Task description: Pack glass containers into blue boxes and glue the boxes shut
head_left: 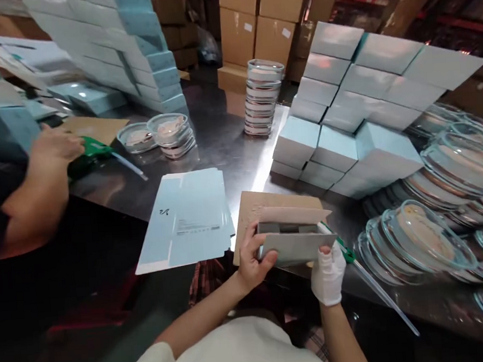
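Observation:
A small open carton (297,246), grey-white outside, is held upright in front of me. My left hand (256,258) grips its left end, with the thumb on the near panel. My right hand (329,274), in a white glove with a bare thumb tip, is closed at the carton's right end. It holds a green glue gun (346,251), mostly hidden by the fingers, and a long clear glue stick trails from its back. Under the carton lies a brown cardboard sheet (276,199). Left of it is a pile of flat light-blue carton blanks (194,212).
White-blue boxes (344,106) are stacked at right, more boxes (131,50) at back left. Round glass dishes (417,239) crowd the right edge; another stack of dishes (263,98) stands at centre back. A co-worker's hand (57,142) holds another green glue gun (94,148) at left.

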`<state>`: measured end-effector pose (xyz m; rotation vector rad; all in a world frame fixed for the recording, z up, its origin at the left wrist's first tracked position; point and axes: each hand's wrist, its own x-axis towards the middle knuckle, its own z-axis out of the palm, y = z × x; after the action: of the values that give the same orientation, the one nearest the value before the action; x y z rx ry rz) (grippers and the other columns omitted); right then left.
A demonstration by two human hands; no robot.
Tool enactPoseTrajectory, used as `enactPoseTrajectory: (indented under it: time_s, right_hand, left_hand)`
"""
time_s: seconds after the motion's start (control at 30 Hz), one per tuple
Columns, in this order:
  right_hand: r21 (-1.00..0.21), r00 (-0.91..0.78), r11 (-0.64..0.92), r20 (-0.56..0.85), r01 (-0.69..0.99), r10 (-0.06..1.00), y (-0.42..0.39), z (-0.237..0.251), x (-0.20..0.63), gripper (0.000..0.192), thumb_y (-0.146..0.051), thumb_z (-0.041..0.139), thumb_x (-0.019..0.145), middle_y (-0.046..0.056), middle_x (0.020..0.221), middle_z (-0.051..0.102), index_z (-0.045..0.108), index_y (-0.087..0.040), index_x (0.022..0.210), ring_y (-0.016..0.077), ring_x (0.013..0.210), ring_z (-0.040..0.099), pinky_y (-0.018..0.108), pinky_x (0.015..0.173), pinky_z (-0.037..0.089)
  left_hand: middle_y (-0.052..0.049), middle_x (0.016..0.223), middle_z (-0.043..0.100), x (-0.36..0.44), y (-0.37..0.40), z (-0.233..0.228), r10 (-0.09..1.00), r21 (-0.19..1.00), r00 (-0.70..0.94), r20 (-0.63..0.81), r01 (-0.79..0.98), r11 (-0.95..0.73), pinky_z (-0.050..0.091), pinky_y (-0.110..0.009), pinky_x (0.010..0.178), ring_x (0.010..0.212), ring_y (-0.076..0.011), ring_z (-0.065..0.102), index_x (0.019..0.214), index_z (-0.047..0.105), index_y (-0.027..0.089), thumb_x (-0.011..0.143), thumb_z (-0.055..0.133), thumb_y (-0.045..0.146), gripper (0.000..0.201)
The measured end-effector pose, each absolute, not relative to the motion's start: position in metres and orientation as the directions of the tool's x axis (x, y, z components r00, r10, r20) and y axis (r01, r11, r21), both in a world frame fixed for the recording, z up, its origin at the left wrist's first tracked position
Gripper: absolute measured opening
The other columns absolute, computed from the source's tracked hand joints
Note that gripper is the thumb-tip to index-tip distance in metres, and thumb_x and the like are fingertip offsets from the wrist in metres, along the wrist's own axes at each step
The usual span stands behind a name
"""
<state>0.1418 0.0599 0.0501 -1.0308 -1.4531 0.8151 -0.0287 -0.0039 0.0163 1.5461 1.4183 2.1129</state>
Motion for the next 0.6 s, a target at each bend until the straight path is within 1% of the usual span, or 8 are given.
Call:
enactPoseTrajectory:
  time_s: [0.07,0.13,0.17,0.23,0.3,0.37,0.47,0.6]
  right_hand:
    - [-0.959,0.145,0.269,0.280,0.086,0.949,0.053,0.062,0.125,0.050,-0.060,0.071,0.089,0.010,0.117,0.072,0.068,-0.020,0.117,0.0262,0.106,0.068,0.043,0.096,0.054]
    - [-0.965,0.182,0.261,0.261,0.026,0.948,0.049,0.072,0.116,0.054,-0.048,0.078,0.083,0.008,0.126,0.068,0.059,-0.023,0.127,0.0241,0.111,0.065,0.040,0.097,0.053]
    - [-0.961,0.176,0.276,0.274,0.013,0.945,0.049,0.075,0.116,0.057,-0.043,0.079,0.081,0.008,0.130,0.066,0.056,-0.025,0.130,0.0234,0.113,0.065,0.039,0.098,0.052]
    - [-0.934,0.145,0.347,0.356,0.083,0.923,0.054,0.072,0.123,0.051,-0.039,0.079,0.082,0.007,0.129,0.065,0.056,-0.026,0.126,0.0237,0.115,0.064,0.040,0.101,0.050]
    - [-0.845,0.048,0.492,0.512,0.211,0.858,0.067,0.060,0.135,0.034,-0.048,0.073,0.088,0.009,0.120,0.067,0.063,-0.022,0.108,0.0273,0.115,0.064,0.045,0.104,0.048]
    - [-0.747,-0.074,0.619,0.622,0.242,0.780,0.083,0.043,0.144,0.049,-0.068,0.060,0.094,0.012,0.113,0.068,0.065,-0.019,0.097,0.0324,0.114,0.064,0.050,0.102,0.048]
    - [-0.676,-0.034,0.684,0.704,0.274,0.709,0.098,0.018,0.144,0.070,-0.088,0.046,0.090,0.014,0.108,0.066,0.063,-0.020,0.098,0.0344,0.105,0.066,0.051,0.091,0.052]
    - [-0.677,-0.013,0.655,0.692,0.336,0.722,0.095,0.012,0.141,0.075,-0.089,0.046,0.088,0.013,0.104,0.065,0.062,-0.018,0.101,0.0327,0.097,0.065,0.052,0.087,0.053]
  left_hand:
    - [-0.015,0.125,0.068,-0.025,-0.004,0.017,0.631,0.802,-0.500,0.593,0.304,-0.513,0.055,-0.046,0.103,0.120,-0.0300,0.066,0.125,0.066,0.022,0.100,0.061,0.056,0.042]
    - [-0.017,0.143,0.059,-0.025,-0.003,0.017,0.621,0.817,-0.549,0.560,0.244,-0.522,0.054,-0.046,0.105,0.125,-0.0285,0.065,0.146,0.048,0.026,0.099,0.063,0.054,0.056]
    - [-0.018,0.148,0.056,-0.027,-0.002,0.017,0.613,0.808,-0.547,0.569,0.238,-0.538,0.054,-0.046,0.106,0.129,-0.0282,0.063,0.149,0.044,0.028,0.100,0.063,0.053,0.059]
    - [-0.017,0.147,0.058,-0.035,0.000,0.018,0.624,0.769,-0.457,0.634,0.284,-0.572,0.052,-0.046,0.110,0.136,-0.0286,0.060,0.139,0.055,0.029,0.100,0.063,0.054,0.047]
    - [-0.016,0.134,0.066,-0.046,0.003,0.018,0.654,0.736,-0.339,0.676,0.356,-0.576,0.052,-0.045,0.111,0.138,-0.0306,0.058,0.121,0.070,0.025,0.097,0.065,0.061,0.043]
    - [-0.017,0.128,0.069,-0.056,0.007,0.017,0.693,0.740,-0.287,0.661,0.397,-0.543,0.052,-0.043,0.110,0.137,-0.0327,0.060,0.112,0.076,0.022,0.090,0.072,0.067,0.050]
    - [-0.017,0.127,0.069,-0.064,0.014,0.012,0.718,0.743,-0.240,0.653,0.387,-0.547,0.052,-0.042,0.111,0.133,-0.0341,0.062,0.112,0.078,0.021,0.077,0.081,0.074,0.063]
    - [-0.017,0.122,0.068,-0.062,0.022,0.006,0.661,0.660,-0.174,0.730,0.430,-0.616,0.047,-0.052,0.118,0.139,-0.0388,0.055,0.122,0.072,0.019,0.069,0.090,0.070,0.075]
